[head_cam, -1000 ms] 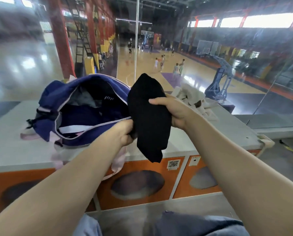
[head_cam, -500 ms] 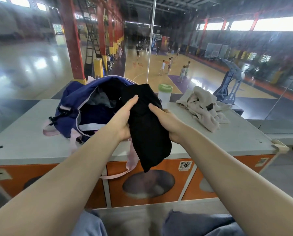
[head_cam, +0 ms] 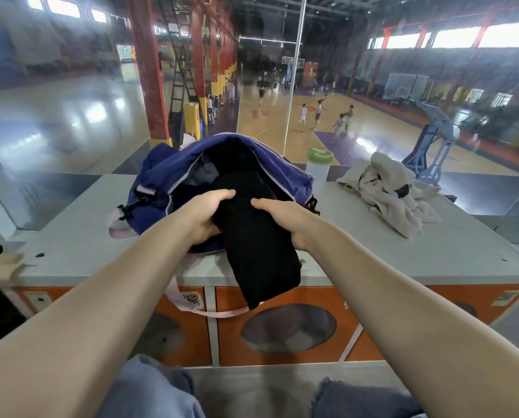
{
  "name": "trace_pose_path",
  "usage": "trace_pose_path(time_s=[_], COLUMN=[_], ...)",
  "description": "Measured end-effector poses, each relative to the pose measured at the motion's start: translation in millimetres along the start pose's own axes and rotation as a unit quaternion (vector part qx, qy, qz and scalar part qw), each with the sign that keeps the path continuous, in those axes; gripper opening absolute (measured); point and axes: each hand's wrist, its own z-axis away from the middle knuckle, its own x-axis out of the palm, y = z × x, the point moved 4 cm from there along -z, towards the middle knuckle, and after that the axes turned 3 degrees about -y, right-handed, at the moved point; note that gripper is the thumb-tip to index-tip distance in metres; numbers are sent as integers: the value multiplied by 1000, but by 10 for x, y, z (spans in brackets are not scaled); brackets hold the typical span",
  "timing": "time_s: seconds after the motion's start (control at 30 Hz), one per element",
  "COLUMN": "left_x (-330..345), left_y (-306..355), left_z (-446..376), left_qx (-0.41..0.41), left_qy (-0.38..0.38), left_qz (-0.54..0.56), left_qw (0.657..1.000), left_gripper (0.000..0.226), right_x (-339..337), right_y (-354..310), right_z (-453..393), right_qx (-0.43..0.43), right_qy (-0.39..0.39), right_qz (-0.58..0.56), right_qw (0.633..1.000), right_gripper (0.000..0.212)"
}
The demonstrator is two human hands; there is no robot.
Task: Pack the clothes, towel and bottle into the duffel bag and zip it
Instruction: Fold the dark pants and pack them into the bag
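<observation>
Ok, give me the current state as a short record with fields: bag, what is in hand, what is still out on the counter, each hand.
bag: blue duffel bag on the grey counter, unzipped, mouth facing the person
in hand: folded black garment, upper end at the bag mouth, lower end hanging over the counter edge
left hand: left hand grips the garment's left side
right hand: right hand grips its right side
still out: beige towel crumpled on the counter, right of the bag; green-lidded bottle upright between bag and towel
strap: pink strap dangling over the counter front
</observation>
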Motion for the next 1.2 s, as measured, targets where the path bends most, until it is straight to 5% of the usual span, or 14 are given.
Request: trace_pose_path(time_s=[0.17,0.27,0.4,0.5,0.57,0.67,0.83,0.9,1.2], left_x=[-229,-192,87,272,287,249,259,237,279], left_y=[283,555,862,957,1000,1042,993,951,986], left_z=[-143,-214,-193,-150,-201,-324,-528,-613,-730], left_qx=[71,139,178,171,157,155,109,91,117], left_qy=[92,102,50,11,-1,-38,-42,-52,-107], left_qz=[-230,-262,-197,-88,22,165,292,361,288], left_qw=[966,949,963,981,987,973,949,927,944], left_gripper=[84,79,62,29,33,62,24,29,31], right_x=[77,127,125,89,74,47,-37,-5,251], right_y=[-128,-212,-313,-406,-445,-474,-557,-570,-903], right_z=[-120,-190,-251,-340,-401,-483,-647,-700,-1161], right_qx=[-8,-16,-8,-21,-25,-8,-8,-10,-126], right_qy=[10,13,27,55,79,86,105,114,110], right_qz=[-4,-22,-62,-76,-67,-57,-39,-28,75], right_qw=[1000,1000,998,995,994,995,994,993,983], right_gripper=[50,49,44,53,56,53,54,53,38])
